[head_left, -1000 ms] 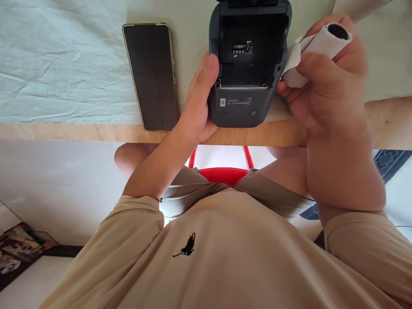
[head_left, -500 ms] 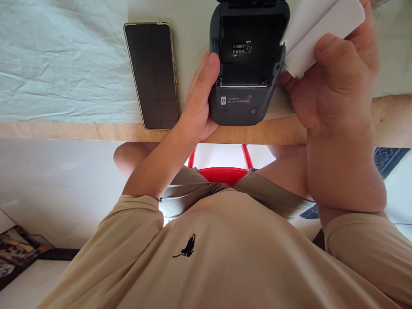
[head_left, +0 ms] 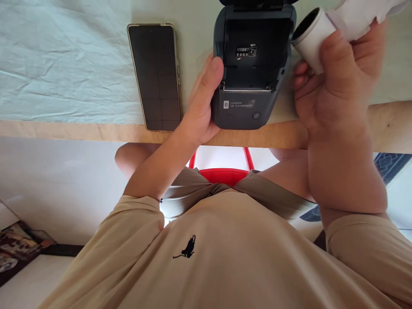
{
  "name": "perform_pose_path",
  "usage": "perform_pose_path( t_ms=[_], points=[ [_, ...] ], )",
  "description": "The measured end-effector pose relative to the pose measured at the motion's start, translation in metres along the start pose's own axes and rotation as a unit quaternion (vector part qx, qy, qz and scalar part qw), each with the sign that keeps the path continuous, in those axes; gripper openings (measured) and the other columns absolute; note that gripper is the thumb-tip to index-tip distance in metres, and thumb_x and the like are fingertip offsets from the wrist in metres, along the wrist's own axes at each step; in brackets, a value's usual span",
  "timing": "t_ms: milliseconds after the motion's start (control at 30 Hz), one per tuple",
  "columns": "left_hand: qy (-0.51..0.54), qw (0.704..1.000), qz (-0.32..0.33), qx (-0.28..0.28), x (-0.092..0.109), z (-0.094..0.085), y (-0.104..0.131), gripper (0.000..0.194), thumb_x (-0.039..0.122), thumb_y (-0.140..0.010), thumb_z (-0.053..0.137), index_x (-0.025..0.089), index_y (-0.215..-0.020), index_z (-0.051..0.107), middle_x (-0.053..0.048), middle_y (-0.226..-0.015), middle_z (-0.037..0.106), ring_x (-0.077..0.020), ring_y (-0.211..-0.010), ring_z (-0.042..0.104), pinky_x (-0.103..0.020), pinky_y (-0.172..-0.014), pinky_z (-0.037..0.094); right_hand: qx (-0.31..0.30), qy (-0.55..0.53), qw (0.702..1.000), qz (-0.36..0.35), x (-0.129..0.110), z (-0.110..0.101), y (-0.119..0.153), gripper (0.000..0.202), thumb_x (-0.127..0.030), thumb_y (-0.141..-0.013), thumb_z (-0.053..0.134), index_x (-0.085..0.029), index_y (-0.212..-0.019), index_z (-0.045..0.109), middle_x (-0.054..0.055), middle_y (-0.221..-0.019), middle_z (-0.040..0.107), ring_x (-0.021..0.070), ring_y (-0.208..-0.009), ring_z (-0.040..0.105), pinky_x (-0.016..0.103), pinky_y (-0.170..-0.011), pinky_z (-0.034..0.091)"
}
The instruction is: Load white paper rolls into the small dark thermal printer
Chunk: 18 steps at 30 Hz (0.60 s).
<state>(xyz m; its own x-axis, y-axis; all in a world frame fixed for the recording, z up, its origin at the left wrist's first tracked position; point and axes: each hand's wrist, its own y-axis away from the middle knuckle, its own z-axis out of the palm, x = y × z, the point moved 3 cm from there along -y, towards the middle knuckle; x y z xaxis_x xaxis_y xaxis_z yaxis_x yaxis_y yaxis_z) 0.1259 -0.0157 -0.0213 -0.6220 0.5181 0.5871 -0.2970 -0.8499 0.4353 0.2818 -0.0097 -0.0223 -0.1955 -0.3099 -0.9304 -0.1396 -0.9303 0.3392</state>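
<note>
Left grip (head_left: 202,103) grasps portable printer (head_left: 238,118), Bluetooth-marked label (head_left: 238,104) legible; right grip (head_left: 341,81) grasps paper roll (head_left: 313,43); smartphone (head_left: 156,77) left of left grip.

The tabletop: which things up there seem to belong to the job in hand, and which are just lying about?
In the job, by the look of it:
- dark device, open, held by the left hand
- white roll, in the right hand

Apparently just lying about:
- phone, screen dark
- pale cloth, spread out
</note>
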Motion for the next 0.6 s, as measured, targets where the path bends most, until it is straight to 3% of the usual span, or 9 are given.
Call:
perform_pose_path(
  t_ms=[133, 367, 600],
  points=[
    [-0.006, 1.0, -0.009, -0.007, 0.0024, -0.0002, 0.0003, 0.018, 0.048, -0.073, 0.052, 0.031, -0.072, 0.058, 0.001, -0.087, 0.07, -0.022, -0.11, 0.059, -0.029, -0.073, 0.054, 0.007, 0.023, 0.993, -0.111, -0.0092, 0.0016, 0.0032, 0.028, -0.014, -0.061, 0.058, -0.029, -0.083, 0.048, -0.013, -0.098, 0.053, -0.004, -0.074, 0.052, 0.01, -0.06, 0.043],
    [-0.012, 1.0, -0.015, -0.02, 0.0025, -0.0019, -0.0005, 0.018, 0.047, -0.077, 0.047, 0.032, -0.076, 0.055, 0.002, -0.087, 0.069, -0.0217, -0.104, 0.061, -0.027, -0.062, 0.052, 0.032, 0.039, 0.994, -0.093, -0.0032, -0.0034, 0.0041, 0.018, -0.03, -0.072, 0.049, -0.037, -0.089, 0.048, -0.015, -0.099, 0.054, -0.0014, -0.068, 0.057, 0.018, -0.064, 0.049],
    [-0.001, 0.999, 0.017, -0.032, 0.002, -0.0003, 0.0023, 0.021, 0.045, -0.081, 0.043, 0.03, -0.081, 0.057, 0.001, -0.084, 0.069, -0.0192, -0.115, 0.057, -0.026, -0.078, 0.054, 0.05, 0.052, 0.988, -0.137, -0.0026, -0.0054, 0.003, 0.017, -0.027, -0.072, 0.05, -0.035, -0.087, 0.049, -0.014, -0.095, 0.054, -0.0004, -0.076, 0.056, 0.013, -0.055, 0.044]
  ],
)
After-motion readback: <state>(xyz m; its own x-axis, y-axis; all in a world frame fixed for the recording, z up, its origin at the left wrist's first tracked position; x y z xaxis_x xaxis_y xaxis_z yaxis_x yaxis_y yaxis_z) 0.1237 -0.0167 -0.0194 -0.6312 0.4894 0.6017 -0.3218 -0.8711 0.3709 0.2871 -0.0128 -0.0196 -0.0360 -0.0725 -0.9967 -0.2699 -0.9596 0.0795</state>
